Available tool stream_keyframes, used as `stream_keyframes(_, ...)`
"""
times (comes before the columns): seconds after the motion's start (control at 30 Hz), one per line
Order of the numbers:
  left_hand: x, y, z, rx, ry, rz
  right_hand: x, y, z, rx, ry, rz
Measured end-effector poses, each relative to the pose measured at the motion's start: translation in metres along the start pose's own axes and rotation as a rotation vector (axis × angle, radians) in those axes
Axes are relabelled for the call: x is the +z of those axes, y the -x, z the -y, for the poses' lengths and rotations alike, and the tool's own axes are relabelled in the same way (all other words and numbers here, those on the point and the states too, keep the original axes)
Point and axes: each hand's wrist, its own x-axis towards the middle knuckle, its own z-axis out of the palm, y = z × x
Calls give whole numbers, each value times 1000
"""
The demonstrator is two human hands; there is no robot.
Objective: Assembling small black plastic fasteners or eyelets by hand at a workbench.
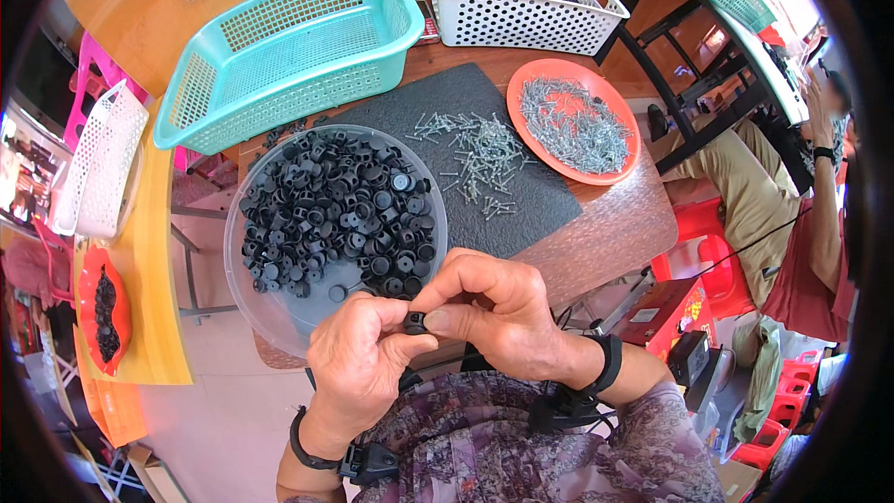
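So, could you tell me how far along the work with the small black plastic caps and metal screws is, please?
Done: the white perforated basket at the back already holds black pieces. In hand: both the left hand and the right hand pinch one small black plastic cap. Left: the clear round bowl is mostly full, and screws cover the orange plate.

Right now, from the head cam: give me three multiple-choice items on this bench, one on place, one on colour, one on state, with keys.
1. Where do the loose screws lie?
A. on the dark mat
B. in the teal basket
C. on the floor

2. What colour is the plate of screws?
A. blue
B. orange
C. white

3. What is the state of the small black part?
A. lying in the bowl
B. pinched between both hands
C. dropped on the lap

Key: 1 A, they are scattered on the dark mat. 2 B, its rim is orange. 3 B, left hand and right hand fingertips meet on it.
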Motion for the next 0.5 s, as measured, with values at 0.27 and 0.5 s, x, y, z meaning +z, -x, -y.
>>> stream_keyframes(0.27, 1, -5, 2, 12, -5, -4, -3, 1, 3, -150, 139, 0)
stream_keyframes(0.5, 4, -2, -7, -114, 39, -17, -8, -5, 2, -118, 139, 53)
